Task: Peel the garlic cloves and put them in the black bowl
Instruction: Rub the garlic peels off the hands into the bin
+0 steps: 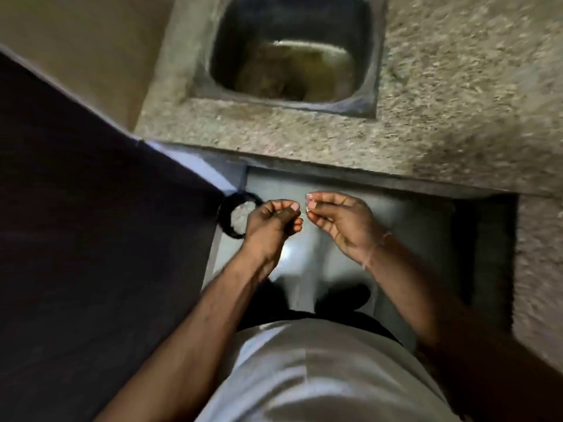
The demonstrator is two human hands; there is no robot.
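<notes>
I take the black bowl (236,215) as my landmark: it sits low on the grey floor (411,226), tucked against the edge of the dark cabinet (91,239), and something pale lies inside it, which I judge to be cloves already peeled, though the picture is too blurred to count them. My left hand (269,225) hovers just beside the bowl and partly over its rim, fingers curled with thumb against fingertips; whether a clove sits in that pinch I cannot tell. My right hand (338,222) is a little further from the bowl, thumb and forefinger pinched on a thin pale scrap (307,209), likely skin. Beyond the bowl, higher up, is the speckled counter (457,117) with its sink (289,53). I judge peeling is under way: some cloves delivered, how many remain unseen.
</notes>
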